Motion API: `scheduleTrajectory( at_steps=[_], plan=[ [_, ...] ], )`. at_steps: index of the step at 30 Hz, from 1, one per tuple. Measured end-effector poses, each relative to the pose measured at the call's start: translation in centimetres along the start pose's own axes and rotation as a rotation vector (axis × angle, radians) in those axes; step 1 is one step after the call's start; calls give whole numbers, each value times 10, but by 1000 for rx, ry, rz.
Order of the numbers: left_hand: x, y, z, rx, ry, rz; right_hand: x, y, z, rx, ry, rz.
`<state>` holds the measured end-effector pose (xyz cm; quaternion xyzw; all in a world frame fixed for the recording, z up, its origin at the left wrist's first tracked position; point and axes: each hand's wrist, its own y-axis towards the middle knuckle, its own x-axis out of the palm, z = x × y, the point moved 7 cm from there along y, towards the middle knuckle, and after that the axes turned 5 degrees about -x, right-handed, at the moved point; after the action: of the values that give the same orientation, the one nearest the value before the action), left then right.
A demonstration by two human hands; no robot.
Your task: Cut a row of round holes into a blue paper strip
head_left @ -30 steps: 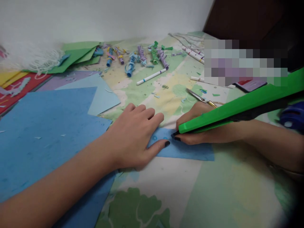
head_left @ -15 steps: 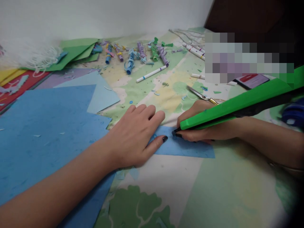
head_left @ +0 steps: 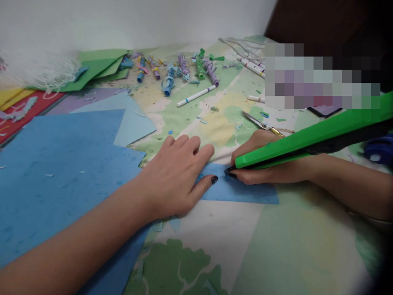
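Note:
A blue paper strip [head_left: 242, 194] lies flat on the table in front of me. My left hand [head_left: 181, 176] rests palm down over its left end, thumb out along the paper and the other fingers bent side by side. My right hand [head_left: 260, 164] grips a long green-and-black tool [head_left: 288, 143] slanting up to the right. The tool's dark tip touches or hovers just over the strip near my left thumb. Its exact kind does not show. Under my left forearm spreads a big blue paper sheet [head_left: 61, 172].
Scissors [head_left: 260, 123] lie beyond my right hand. Several curled-paper tubes [head_left: 168, 80] and a white marker [head_left: 196, 96] are farther back. Green sheets [head_left: 95, 67] and white yarn [head_left: 49, 69] sit at the back left. Paper scraps dot the patterned tablecloth [head_left: 254, 246].
My right hand and the green tool have shifted very slightly to the right, and the tool's rear end sits a little lower. My left hand stays in place on the strip.

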<state>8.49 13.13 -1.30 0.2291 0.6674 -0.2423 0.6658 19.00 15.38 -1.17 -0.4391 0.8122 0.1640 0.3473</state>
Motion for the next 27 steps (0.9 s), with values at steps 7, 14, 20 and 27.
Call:
scheduleTrajectory(
  at_steps=[7, 14, 20, 27],
  plan=[
    [-5, -2, 1, -37, 3, 3, 0, -1, -2, 1, -69, 10],
    [-2, -2, 1, -70, 0, 24, -2, -2, -3, 25, -65, 28],
    [-2, -2, 4, -64, 30, 33, -1, -1, -1, 21, -46, 6],
    [0, -1, 3, -59, 41, 11, -2, -2, -4, -40, -116, 42]
  ],
)
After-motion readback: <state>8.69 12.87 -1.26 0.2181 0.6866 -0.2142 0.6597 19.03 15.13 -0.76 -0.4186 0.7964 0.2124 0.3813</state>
